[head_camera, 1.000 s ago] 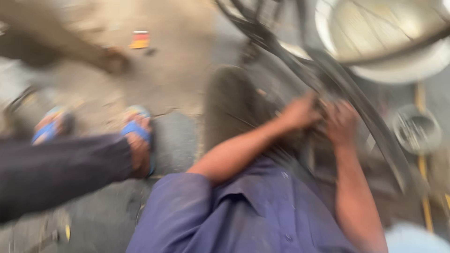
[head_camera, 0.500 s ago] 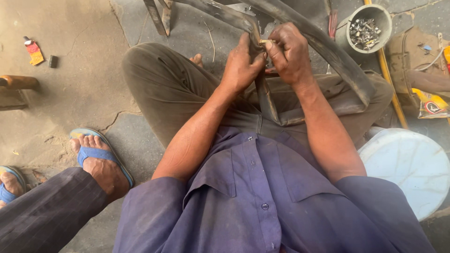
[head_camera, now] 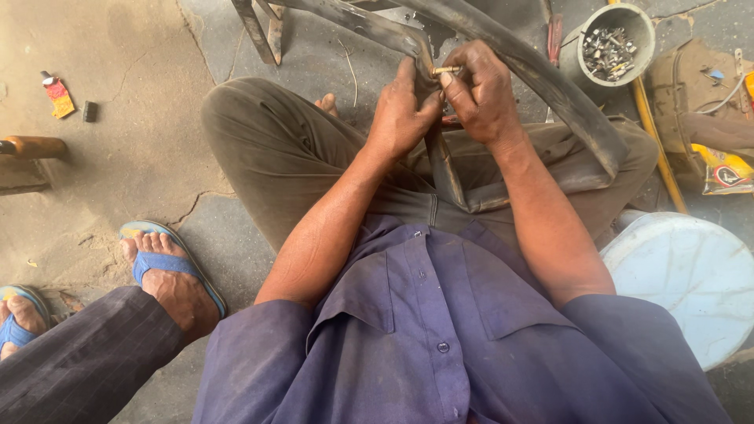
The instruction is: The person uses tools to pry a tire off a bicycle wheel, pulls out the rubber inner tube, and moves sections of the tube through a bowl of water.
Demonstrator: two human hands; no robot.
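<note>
Seated cross-legged on the cracked floor (head_camera: 141, 157). Both hands raised over the lap, working a black rubber inner tube (head_camera: 550, 86) that loops from upper left, past the fingers, down across the right thigh.

Left hand (head_camera: 402, 118): fingers closed around a pinched fold of the tube, gripping it just left of the valve, likely to hold the rubber steady and present the valve upward.

Right hand (head_camera: 483, 94): fingertips (head_camera: 459, 78) pressed together on a small brass-coloured valve stem (head_camera: 446, 71), which pokes out sideways between the two hands. A fine pinch, suited to turning or seating so small a part.

Beyond the fingers, up and to the right: a grey tub (head_camera: 620, 39) of small metal bits, within arm's reach. Lower right of the hands, a white round lid or drum top (head_camera: 691, 275). A yellow rod (head_camera: 656, 149) lies past the right knee.

Far left: another person's feet in blue sandals (head_camera: 161, 263), dark trouser leg cut off by the frame.

Hard to tell: how the valve joins the tube, hidden under the fingers. Tube's upper run leaves the frame. Tub contents too small to sort.
</note>
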